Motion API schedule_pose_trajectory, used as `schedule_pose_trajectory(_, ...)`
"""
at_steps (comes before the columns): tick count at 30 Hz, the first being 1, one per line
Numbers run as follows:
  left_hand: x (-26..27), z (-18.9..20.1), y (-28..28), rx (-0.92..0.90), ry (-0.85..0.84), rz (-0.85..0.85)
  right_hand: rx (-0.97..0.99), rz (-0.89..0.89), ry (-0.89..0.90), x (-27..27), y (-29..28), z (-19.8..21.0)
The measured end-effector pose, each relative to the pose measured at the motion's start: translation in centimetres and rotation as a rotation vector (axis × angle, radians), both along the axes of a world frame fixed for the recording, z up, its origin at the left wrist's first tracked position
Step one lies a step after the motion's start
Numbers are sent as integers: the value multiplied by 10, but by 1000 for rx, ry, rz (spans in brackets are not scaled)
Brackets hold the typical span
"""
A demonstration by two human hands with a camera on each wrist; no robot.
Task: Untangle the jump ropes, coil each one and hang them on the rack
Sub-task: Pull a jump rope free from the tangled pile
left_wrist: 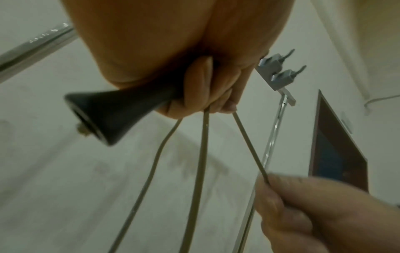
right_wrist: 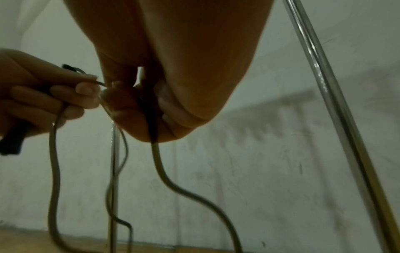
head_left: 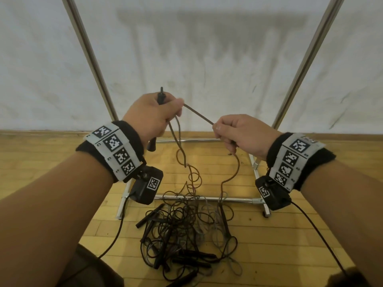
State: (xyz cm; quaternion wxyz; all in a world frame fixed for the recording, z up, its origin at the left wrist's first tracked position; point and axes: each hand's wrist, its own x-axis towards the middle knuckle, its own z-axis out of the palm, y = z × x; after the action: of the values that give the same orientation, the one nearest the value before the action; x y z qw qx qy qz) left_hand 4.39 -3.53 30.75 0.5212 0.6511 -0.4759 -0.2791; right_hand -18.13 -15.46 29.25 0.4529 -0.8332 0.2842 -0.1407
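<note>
Pale wooden strip floor meeting a scuffed white wall.

The floor is laid in short yellowish boards with dark seams and a few small dark specks. Along its far edge runs a narrow light-brown wooden skirting strip, touching the foot of the wall. The wall is marked with thin dark scratches low down, and a broad grey streaked smudge lies near its top edge. In the left wrist view a flat dark panel with a reddish-brown frame shows at the wall's right side, with a thin white cable curving along the wall just above it.
</note>
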Motion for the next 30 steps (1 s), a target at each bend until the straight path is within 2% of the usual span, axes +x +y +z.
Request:
schedule_pose_trajectory(8,36,3,3,-144,258,317,-46,-63,171,-27,-27,-47)
schedule_pose_trajectory(11,57,6,8,-150,371,495,-157,-57,409,-50,-37,-63)
schedule_pose_trajectory(13,74,2,13,-52,336,571,-207,-69,594,-68,-43,-73)
schedule_pose_trajectory(16,78,-21,19,331,-54,447,-237,-96,723,-80,-49,-79)
schedule_pose_trajectory(18,66,-33,18,455,-247,322,-246,-76,736,-72,-44,-73)
schedule_pose_trajectory(22,27,-32,8,357,-263,50,-231,-13,587,-40,-23,-44)
schedule_pose_trajectory(26,-16,-32,-2,298,-238,-294,-53,40,342,-15,2,-5)
schedule_pose_trajectory(28,-32,-32,-4,301,-253,-378,8,50,236,-10,11,13)
schedule_pose_trajectory(30,-41,-30,-5,273,-221,-389,36,47,159,-9,16,25)
